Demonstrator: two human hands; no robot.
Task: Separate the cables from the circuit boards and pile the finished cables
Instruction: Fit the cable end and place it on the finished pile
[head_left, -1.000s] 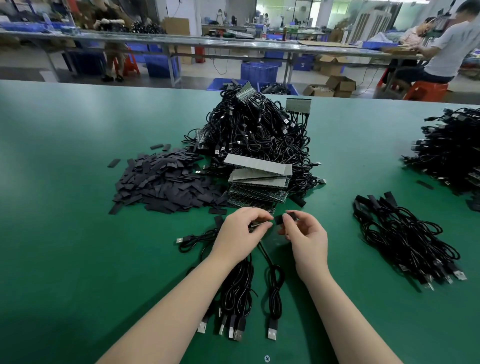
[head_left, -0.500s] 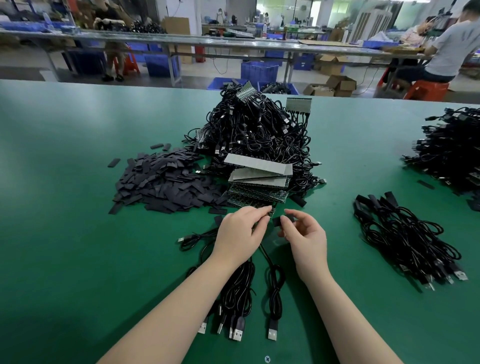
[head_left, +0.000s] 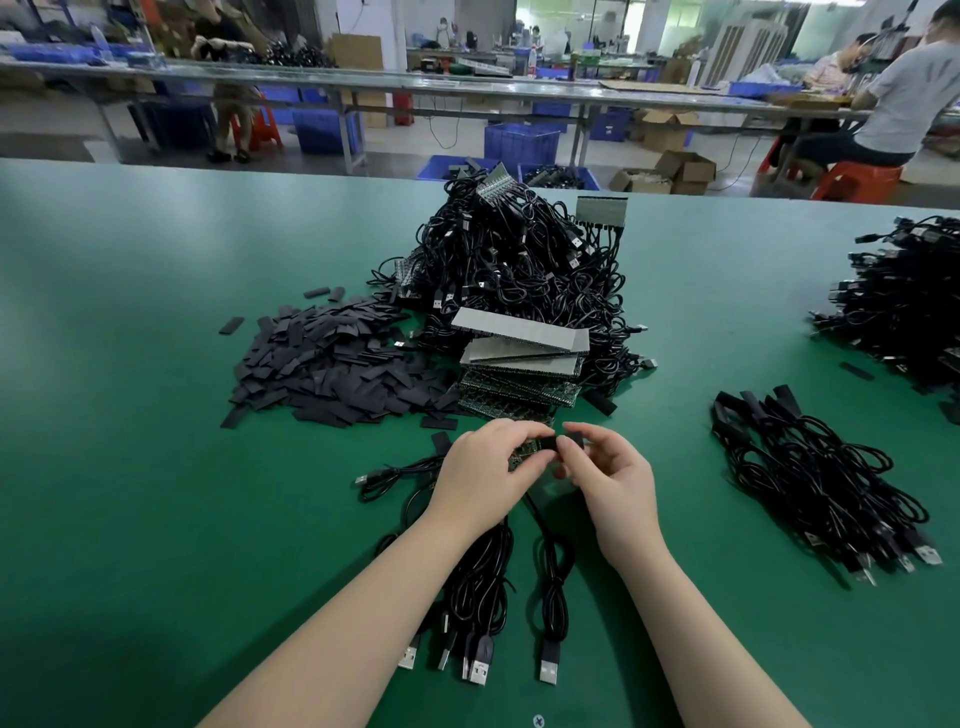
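Two hands meet just in front of the circuit board stack (head_left: 519, 382); left hand (head_left: 488, 467) pinches a small board (head_left: 524, 451), right hand (head_left: 605, 467) pinches its black cable end (head_left: 571, 441); finished cables (head_left: 815, 483) lie well right of the stack; unsorted heap (head_left: 519, 260) behind it.

Green circuit board (head_left: 524, 451), seemingly tilted, with black cables (head_left: 480, 582) trailing across table.
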